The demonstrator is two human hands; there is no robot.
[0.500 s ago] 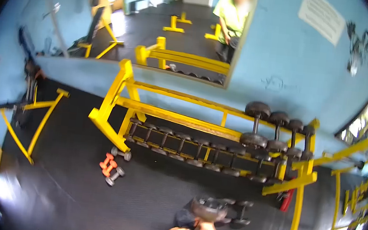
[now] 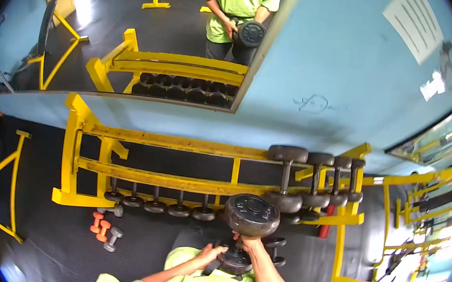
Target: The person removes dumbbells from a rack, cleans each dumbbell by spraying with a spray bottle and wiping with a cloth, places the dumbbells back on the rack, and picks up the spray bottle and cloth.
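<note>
a yellow rack (image 2: 161, 178) stretches from nine o'clock to three. the big black dumbbell (image 2: 251, 221) is at five, my right hand (image 2: 250, 244) wrapped round its handle; my left hand (image 2: 209, 254) touches its lower end, whether gripping i cannot tell. orange dumbbells (image 2: 102, 231) lie at eight.

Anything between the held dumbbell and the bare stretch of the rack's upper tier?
Nothing visible stands between the held dumbbell and the bare left part of the upper tier; the parked dumbbells there occupy its right end.
</note>
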